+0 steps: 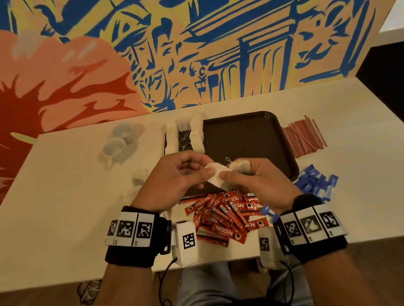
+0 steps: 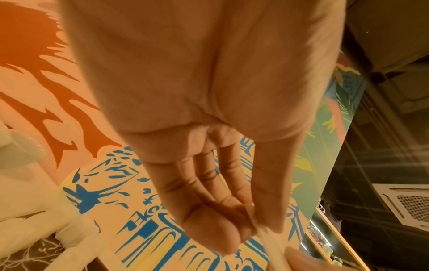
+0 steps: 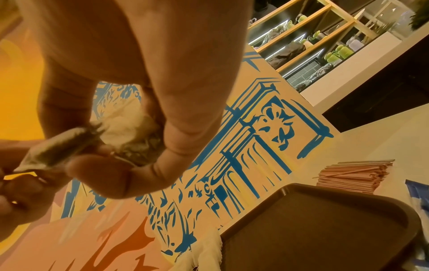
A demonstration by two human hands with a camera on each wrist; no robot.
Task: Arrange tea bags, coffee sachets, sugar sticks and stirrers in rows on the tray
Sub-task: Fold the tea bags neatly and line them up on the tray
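You're pinching 1 papery white tea bag (image 1: pixel 216 176) w/ both hands above the dark brown tray's (image 1: pixel 244 131) near edge; left hand (image 1: pixel 181 176) taking 1 end, right hand (image 1: pixel 248 175) curling round, probably, a crumpled 2nd bag. Red "NESCAFE CLASSIC" sachets (image 1: pixel 223 220) are lying heaped below.

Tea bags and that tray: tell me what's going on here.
A person is sorting drink supplies. Both hands hold tea bags above the near edge of the brown tray: the left hand pinches one tea bag, and the right hand grips a bunch. Two rows of tea bags already lie along the tray's left side. The coffee sachets, blue sugar sticks and stirrers wait on the table.
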